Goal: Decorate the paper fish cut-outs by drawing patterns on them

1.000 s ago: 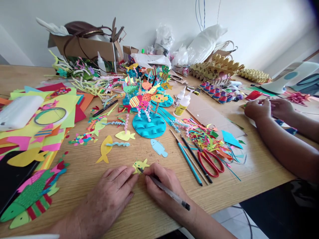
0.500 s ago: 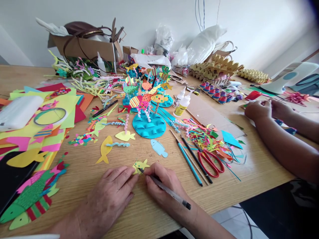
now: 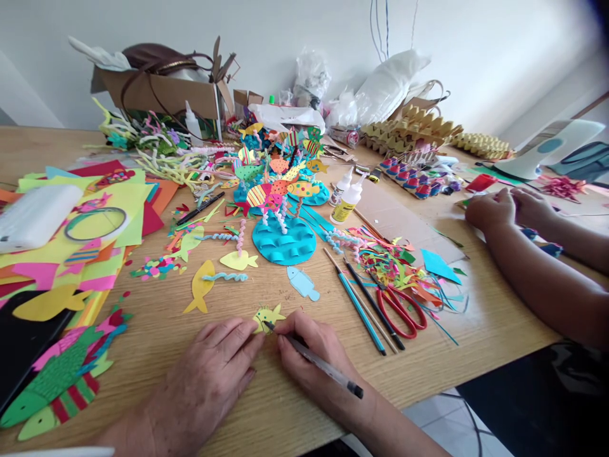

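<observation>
A small yellow-green paper fish (image 3: 272, 313) with drawn marks and dots lies on the table in front of me. My left hand (image 3: 207, 371) rests flat beside it, its outstretched fingertips on the fish's left edge. Pinched in my right hand (image 3: 316, 349) is a clear-barrelled pen (image 3: 328, 372), its dark tip touching the fish. Just beyond lie a plain light-blue paper fish (image 3: 303, 284), a yellow paper fish (image 3: 202, 285) with a blue twisted strip, and a pale yellow fish (image 3: 238, 259) with a pink one.
Red-handled scissors (image 3: 402, 311) and pencils (image 3: 361, 310) lie to the right, near paper scraps (image 3: 394, 266). Glue bottles (image 3: 346, 202) stand behind a blue base (image 3: 284, 241) bearing paper fish. Coloured paper (image 3: 128, 190) covers the left. Another person's hands (image 3: 492, 209) work at the right.
The view shifts very slightly. My hands, the pen and the fish keep nearly the same places.
</observation>
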Motion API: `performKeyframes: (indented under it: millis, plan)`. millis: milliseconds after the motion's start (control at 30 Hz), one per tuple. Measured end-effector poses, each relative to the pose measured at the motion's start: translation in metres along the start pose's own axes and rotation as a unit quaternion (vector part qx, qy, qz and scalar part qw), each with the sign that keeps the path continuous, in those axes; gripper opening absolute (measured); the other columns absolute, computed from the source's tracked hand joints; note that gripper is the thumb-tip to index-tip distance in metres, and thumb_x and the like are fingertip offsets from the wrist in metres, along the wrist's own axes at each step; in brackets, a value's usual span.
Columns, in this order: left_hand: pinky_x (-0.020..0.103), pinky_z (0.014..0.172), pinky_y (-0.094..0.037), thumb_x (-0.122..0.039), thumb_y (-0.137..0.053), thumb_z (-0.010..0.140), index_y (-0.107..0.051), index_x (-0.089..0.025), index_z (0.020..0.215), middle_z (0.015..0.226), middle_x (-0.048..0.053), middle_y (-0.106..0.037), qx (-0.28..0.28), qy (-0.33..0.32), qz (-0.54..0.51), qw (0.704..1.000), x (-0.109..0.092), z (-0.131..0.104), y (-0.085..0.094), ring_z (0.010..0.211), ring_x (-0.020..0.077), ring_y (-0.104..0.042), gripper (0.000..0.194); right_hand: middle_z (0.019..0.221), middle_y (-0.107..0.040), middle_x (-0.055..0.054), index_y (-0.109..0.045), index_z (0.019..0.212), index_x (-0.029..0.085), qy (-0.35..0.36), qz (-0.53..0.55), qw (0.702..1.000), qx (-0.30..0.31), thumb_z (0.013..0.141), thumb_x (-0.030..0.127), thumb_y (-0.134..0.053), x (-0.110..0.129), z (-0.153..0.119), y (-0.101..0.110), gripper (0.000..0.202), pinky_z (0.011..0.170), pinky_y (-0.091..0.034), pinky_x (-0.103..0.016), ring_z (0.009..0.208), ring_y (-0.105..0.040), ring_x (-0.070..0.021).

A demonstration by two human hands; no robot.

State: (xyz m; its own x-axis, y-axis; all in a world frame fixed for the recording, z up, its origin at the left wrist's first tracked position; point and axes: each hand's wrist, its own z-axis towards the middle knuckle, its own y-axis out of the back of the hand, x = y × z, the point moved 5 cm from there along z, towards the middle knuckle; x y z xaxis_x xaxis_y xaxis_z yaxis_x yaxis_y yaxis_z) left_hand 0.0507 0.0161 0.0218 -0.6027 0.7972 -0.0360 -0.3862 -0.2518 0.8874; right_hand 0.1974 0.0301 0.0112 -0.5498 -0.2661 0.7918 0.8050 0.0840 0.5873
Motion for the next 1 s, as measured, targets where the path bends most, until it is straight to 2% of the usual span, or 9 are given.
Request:
performKeyframes:
  millis: [167, 1000]
  plan:
    - [0.034, 0.084, -0.046, -0.013, -0.033, 0.093, -0.061, -0.015, 0.105, 0.104, 0.005, -0.065, -0.016, 0.006, -0.001, 1.000, 0.0004, 0.0011, 0.0011, 0.097, 0.0196, -0.058, 0.030, 0.058, -0.055, 0.004, -0.051, 0.074, 0.020, -0.005, 0.006, 1.000, 0.005, 0.076, 0.011, -0.046, 0.0006, 0.0006, -0.0004, 0.011, 0.050, -0.036, -0.016, 0.050, -0.048, -0.0076]
    - [0.034, 0.084, -0.047, -0.011, -0.036, 0.090, -0.061, -0.016, 0.108, 0.106, 0.006, -0.065, -0.003, 0.012, -0.003, 1.000, 0.0019, -0.0014, -0.0027, 0.099, 0.0200, -0.058, 0.032, 0.059, -0.055, 0.005, -0.052, 0.074, 0.020, -0.005, 0.011, 1.000, 0.003, 0.076, 0.011, -0.047, 0.0002, 0.0007, -0.0008, 0.010, 0.049, -0.035, -0.017, 0.049, -0.047, -0.0077]
